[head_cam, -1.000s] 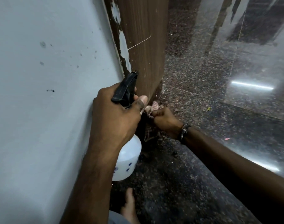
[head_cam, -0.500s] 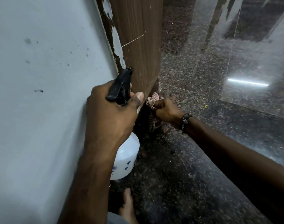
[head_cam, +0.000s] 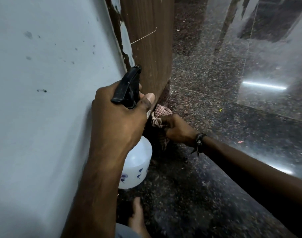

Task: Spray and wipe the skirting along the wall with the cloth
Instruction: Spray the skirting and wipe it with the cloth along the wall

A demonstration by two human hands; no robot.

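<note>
Soft checked cloth point(head_cam: 161, 115) bunches easily in the right hand's point(head_cam: 178, 130) curled fingers, while the left hand point(head_cam: 119, 117) grips the spray bottle point(head_cam: 135, 166).

No readable text or labels

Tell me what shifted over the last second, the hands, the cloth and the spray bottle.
Little moved. The right hand worked the checked cloth slightly along the base of the wooden panel, bunching it differently. The left hand kept gripping the spray bottle in much the same spot. Nothing was picked up or let go.
</note>
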